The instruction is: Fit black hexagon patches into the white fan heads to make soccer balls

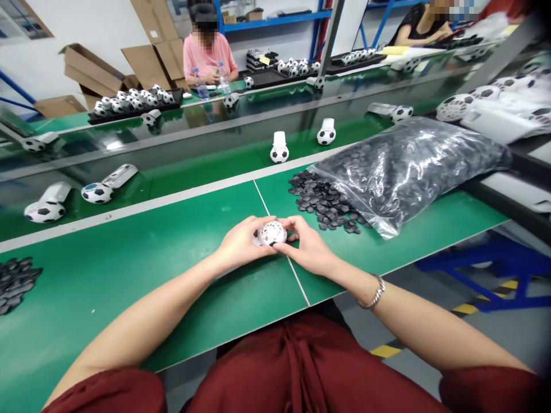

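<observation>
Between my two hands, just above the green bench, is a white soccer-ball-shaped plastic shell (274, 233) with an openwork pattern of gaps. My left hand (245, 241) has its fingers and thumb wrapped round the left side of the shell. From the right, my right hand (306, 245) grips it with thumb below and fingers above; a black patch shows near that thumb. To the right of my hands, loose black plastic pieces (329, 201) spill from the mouth of a clear plastic bag (413, 166) full of them.
Finished-looking soccer-ball units (279, 150) sit on the green conveyor (193, 172) beyond the bench. More black pieces (17, 281) lie at far left. White shells (495, 103) are stacked in trays at right. Across the line sits a person in pink (209, 57); another works farther right.
</observation>
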Action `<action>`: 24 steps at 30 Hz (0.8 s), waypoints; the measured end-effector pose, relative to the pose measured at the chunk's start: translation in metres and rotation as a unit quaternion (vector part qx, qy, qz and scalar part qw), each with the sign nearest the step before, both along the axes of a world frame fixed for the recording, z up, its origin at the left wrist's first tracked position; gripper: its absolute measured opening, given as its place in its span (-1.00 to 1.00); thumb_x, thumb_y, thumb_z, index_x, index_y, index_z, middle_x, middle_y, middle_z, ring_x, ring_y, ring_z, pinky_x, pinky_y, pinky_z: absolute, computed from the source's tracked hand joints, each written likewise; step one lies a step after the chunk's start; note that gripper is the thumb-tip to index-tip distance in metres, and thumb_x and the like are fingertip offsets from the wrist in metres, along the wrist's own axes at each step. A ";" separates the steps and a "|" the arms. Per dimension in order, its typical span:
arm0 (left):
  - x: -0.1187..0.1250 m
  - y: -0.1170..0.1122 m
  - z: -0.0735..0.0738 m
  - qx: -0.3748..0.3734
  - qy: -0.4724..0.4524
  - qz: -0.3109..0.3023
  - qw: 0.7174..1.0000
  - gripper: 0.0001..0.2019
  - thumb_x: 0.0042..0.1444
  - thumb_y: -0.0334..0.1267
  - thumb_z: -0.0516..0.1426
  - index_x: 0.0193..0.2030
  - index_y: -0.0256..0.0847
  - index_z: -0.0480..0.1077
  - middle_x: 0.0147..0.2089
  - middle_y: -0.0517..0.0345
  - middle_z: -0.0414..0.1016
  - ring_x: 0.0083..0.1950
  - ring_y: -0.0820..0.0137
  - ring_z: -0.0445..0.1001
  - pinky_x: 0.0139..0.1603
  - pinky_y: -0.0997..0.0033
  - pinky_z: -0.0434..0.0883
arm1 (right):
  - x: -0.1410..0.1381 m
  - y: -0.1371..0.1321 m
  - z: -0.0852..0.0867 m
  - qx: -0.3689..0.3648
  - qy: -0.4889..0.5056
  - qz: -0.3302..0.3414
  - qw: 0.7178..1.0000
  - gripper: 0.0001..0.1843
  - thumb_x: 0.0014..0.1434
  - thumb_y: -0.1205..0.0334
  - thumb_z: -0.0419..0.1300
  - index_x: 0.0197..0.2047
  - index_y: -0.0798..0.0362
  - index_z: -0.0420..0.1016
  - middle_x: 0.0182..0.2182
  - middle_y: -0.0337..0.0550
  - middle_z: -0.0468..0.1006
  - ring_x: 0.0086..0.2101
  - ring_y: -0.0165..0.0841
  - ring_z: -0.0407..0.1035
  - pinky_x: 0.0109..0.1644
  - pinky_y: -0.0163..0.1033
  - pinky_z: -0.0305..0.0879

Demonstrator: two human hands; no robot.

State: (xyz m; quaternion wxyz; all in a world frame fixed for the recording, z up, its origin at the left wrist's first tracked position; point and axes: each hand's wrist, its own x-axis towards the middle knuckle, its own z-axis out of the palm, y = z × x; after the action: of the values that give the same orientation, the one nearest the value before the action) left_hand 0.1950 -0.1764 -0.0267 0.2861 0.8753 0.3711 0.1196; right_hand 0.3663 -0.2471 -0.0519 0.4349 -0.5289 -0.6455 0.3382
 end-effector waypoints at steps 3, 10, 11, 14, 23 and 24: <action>0.001 -0.002 0.002 -0.002 -0.001 0.011 1.000 -0.36 -0.15 -0.06 0.24 0.13 -0.05 0.25 -0.13 0.11 0.40 -0.18 0.30 0.40 -0.20 0.38 0.35 | -0.002 0.002 -0.001 0.000 -0.001 -0.008 1.000 -0.64 0.02 0.22 0.22 -0.14 0.04 0.18 -0.15 -0.08 0.36 -0.16 -0.28 0.33 -0.29 -0.21 0.38; 0.001 -0.006 0.003 0.012 0.010 0.024 1.000 -0.38 -0.13 -0.05 0.23 0.13 0.00 0.24 -0.10 0.15 0.38 -0.14 0.30 0.39 -0.17 0.37 0.34 | 0.042 0.001 0.004 0.076 -0.182 -0.026 0.980 -0.88 0.14 0.21 0.14 -0.24 0.05 0.35 -0.26 -0.10 0.43 -0.24 -0.28 0.35 -0.20 -0.14 0.35; 0.001 -0.006 0.002 0.010 0.011 0.025 1.000 -0.37 -0.13 -0.04 0.23 0.14 0.01 0.23 -0.07 0.14 0.37 -0.11 0.29 0.39 -0.15 0.37 0.34 | 0.055 -0.001 0.004 0.106 -0.249 -0.046 0.962 -0.90 0.15 0.22 0.13 -0.26 0.05 0.39 -0.25 -0.07 0.43 -0.20 -0.25 0.32 -0.13 -0.09 0.31; 0.001 -0.006 0.001 0.003 0.012 0.026 1.000 -0.32 -0.16 0.03 0.23 0.15 0.01 0.20 0.02 0.13 0.34 -0.04 0.25 0.37 -0.11 0.34 0.34 | 0.085 -0.008 0.003 0.133 -0.433 -0.050 0.890 -0.85 0.19 0.29 0.07 -0.23 0.07 0.46 -0.26 -0.02 0.46 -0.22 -0.18 0.28 -0.13 -0.04 0.28; 0.003 0.004 0.011 0.072 0.022 -0.118 0.990 -0.40 -0.06 0.05 0.18 0.13 -0.09 0.25 0.06 0.06 0.37 0.05 0.24 0.35 0.03 0.31 0.25 | 0.095 0.007 -0.003 0.161 -0.559 0.031 0.812 -0.69 0.21 0.46 -0.09 -0.14 0.23 0.45 -0.30 0.09 0.47 -0.28 -0.17 0.30 -0.19 -0.10 0.27; 0.002 0.009 0.013 0.063 0.022 -0.162 0.984 -0.40 -0.06 0.04 0.18 0.14 -0.09 0.24 0.08 0.08 0.36 0.07 0.25 0.34 0.05 0.33 0.23 | 0.093 0.009 -0.003 0.154 -0.533 0.031 0.831 -0.71 0.22 0.44 -0.08 -0.14 0.21 0.45 -0.29 0.08 0.46 -0.26 -0.17 0.31 -0.18 -0.10 0.28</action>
State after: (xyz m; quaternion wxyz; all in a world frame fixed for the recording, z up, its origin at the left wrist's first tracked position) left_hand 0.1969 -0.1670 -0.0134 0.2380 0.9426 0.2222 0.0748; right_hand 0.4590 -0.2379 -0.0547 0.0882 -0.5326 -0.8372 -0.0871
